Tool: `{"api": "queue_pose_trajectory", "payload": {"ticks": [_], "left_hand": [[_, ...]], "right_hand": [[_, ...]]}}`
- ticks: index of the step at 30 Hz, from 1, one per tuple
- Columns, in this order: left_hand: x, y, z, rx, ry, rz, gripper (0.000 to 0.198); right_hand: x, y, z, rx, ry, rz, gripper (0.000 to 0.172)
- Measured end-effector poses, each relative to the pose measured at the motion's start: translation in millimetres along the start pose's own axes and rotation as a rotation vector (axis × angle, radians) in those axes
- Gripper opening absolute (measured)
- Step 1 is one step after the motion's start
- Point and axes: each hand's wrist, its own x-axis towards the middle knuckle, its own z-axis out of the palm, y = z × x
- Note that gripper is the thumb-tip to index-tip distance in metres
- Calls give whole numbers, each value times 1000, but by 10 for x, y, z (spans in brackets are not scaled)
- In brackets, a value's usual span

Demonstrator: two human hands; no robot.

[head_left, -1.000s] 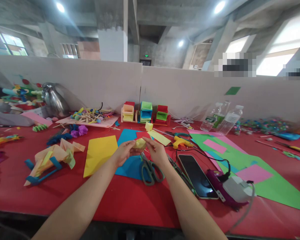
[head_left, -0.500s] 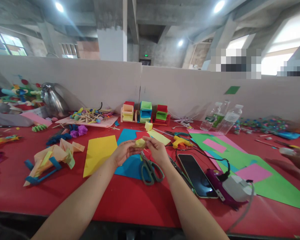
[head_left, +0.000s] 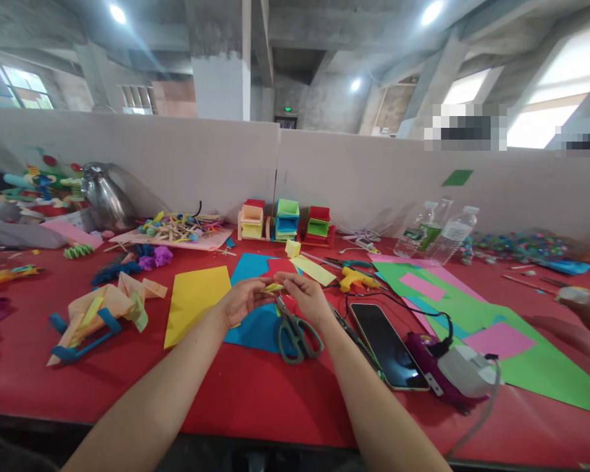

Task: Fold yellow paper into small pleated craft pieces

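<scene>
My left hand [head_left: 242, 301] and my right hand [head_left: 307, 298] meet over the red table [head_left: 255, 393], both pinching a small folded piece of pale yellow paper [head_left: 273, 287] between their fingertips. The paper now looks flattened and thin. Just below the hands lie grey-handled scissors [head_left: 295, 331] on a blue paper sheet [head_left: 255, 328]. A yellow sheet [head_left: 194, 300] lies left of my left hand.
A dark phone [head_left: 386, 344], a purple-and-white glue gun [head_left: 452, 370] with a black cord, and green and pink sheets [head_left: 472, 321] lie to the right. Small paper boxes [head_left: 288, 219], bottles [head_left: 435, 229] and craft sticks [head_left: 177, 228] stand at the back. Another person's arm [head_left: 577, 321] reaches in at far right.
The yellow paper has been pressed from a puffed lump into a flat shape between my fingers. Another person's hand came in at the right edge.
</scene>
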Motion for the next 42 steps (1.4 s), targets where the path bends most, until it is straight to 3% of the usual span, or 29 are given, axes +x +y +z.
{"api": "queue_pose_trajectory", "payload": {"ticks": [12,25,42], "left_hand": [[-51,35,34,2,-28,9,23],[0,-3,9,9,64,19,19],[2,-3,18,55,33,41,19]], "right_hand": [[4,-42,-7,68,-2,23,33],[9,-2,-16,47,-20,33,30],[-4,-81,-79,-56,-60,142,20]]}}
